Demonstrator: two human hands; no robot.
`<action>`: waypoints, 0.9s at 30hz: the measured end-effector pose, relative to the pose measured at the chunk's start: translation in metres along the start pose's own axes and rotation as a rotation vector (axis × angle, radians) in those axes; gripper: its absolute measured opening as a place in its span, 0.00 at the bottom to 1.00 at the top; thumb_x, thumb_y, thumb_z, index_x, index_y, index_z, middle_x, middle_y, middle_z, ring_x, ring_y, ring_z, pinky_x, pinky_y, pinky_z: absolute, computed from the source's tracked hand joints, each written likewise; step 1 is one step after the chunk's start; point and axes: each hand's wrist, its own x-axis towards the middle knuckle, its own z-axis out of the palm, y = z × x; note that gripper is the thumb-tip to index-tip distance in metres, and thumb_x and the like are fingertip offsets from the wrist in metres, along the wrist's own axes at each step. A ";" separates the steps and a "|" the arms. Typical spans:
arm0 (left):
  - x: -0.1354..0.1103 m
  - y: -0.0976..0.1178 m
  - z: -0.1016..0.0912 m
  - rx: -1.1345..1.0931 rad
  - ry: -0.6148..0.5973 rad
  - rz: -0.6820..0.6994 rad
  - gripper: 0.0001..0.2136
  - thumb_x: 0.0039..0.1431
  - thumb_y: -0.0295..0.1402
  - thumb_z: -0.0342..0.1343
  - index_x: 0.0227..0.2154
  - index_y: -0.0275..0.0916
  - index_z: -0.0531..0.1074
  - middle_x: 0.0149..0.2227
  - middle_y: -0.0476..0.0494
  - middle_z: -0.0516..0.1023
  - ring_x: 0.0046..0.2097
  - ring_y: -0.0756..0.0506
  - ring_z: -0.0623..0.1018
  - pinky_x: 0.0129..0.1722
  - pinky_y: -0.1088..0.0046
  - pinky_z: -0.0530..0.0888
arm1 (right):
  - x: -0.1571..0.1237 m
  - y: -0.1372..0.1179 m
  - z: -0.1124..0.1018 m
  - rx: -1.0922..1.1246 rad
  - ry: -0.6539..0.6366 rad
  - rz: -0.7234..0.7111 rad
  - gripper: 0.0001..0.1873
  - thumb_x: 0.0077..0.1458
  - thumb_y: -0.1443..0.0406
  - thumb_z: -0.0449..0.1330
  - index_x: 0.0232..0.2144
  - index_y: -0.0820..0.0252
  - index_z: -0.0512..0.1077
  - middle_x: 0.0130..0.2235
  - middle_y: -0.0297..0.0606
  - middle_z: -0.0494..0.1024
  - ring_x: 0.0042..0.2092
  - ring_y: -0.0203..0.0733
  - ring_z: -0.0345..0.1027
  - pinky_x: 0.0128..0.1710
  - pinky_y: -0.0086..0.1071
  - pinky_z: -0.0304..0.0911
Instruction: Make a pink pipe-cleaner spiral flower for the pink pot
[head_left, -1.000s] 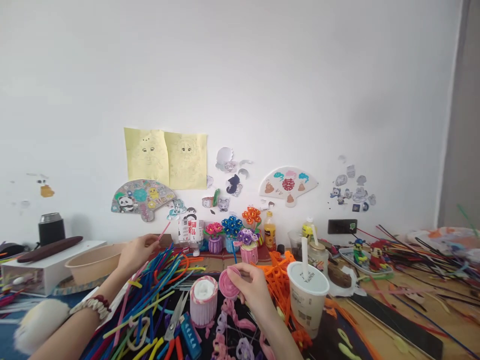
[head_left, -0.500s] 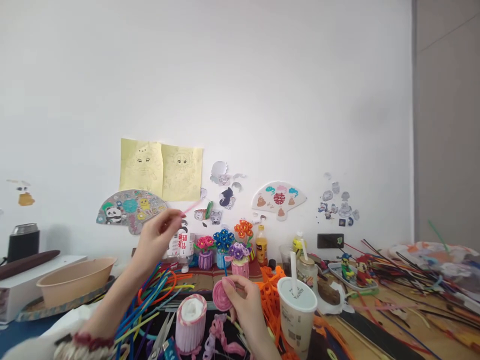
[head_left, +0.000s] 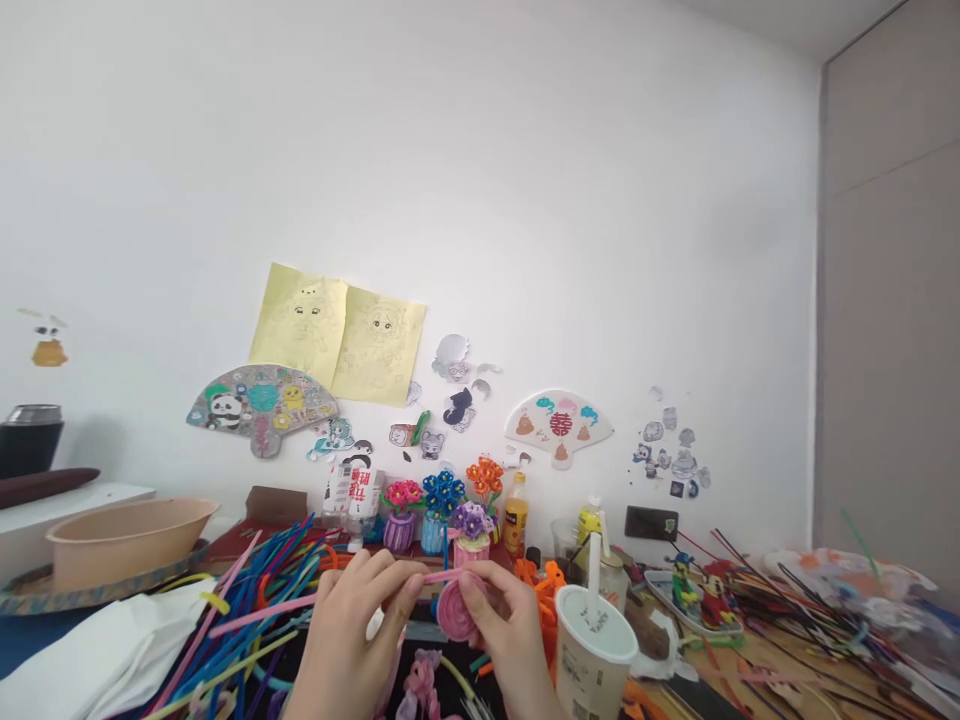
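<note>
A plain pale wall [head_left: 525,200] rises behind a crowded wooden worktop [head_left: 806,700], a white fan-shaped panel [head_left: 560,425] fixed low on it. Fuzzy, bendy stems [head_left: 289,570], many of them blue, sprawl at left; a smooth lidded cup [head_left: 592,685] stands at right. Between them, above the worktop, is a flat, round pink coil [head_left: 455,612], its soft ridges spiralling. The right hand [head_left: 499,625] has its grip closed on it, thumb across the face; the left hand [head_left: 360,610], fingers bent, pinches a thin pink strip [head_left: 439,577] along the coil's top edge.
</note>
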 end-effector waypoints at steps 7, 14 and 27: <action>-0.011 -0.004 -0.003 -0.033 0.165 0.040 0.07 0.59 0.42 0.55 0.31 0.48 0.75 0.28 0.57 0.78 0.31 0.47 0.74 0.35 0.69 0.59 | -0.007 -0.010 -0.001 -0.018 0.028 -0.008 0.16 0.49 0.52 0.66 0.29 0.60 0.79 0.31 0.39 0.81 0.34 0.44 0.72 0.35 0.30 0.66; -0.013 -0.001 0.003 0.006 0.199 -0.028 0.08 0.62 0.39 0.52 0.30 0.44 0.71 0.27 0.56 0.76 0.32 0.46 0.74 0.39 0.66 0.56 | -0.009 -0.008 0.000 0.080 0.023 0.049 0.13 0.50 0.56 0.67 0.31 0.60 0.78 0.30 0.37 0.81 0.33 0.42 0.73 0.33 0.28 0.67; -0.014 0.008 0.004 0.070 0.207 -0.033 0.08 0.62 0.37 0.49 0.28 0.43 0.69 0.28 0.54 0.75 0.33 0.45 0.72 0.38 0.66 0.56 | -0.010 -0.013 0.002 0.029 -0.109 0.056 0.14 0.50 0.55 0.67 0.31 0.59 0.77 0.32 0.39 0.81 0.36 0.46 0.75 0.37 0.32 0.67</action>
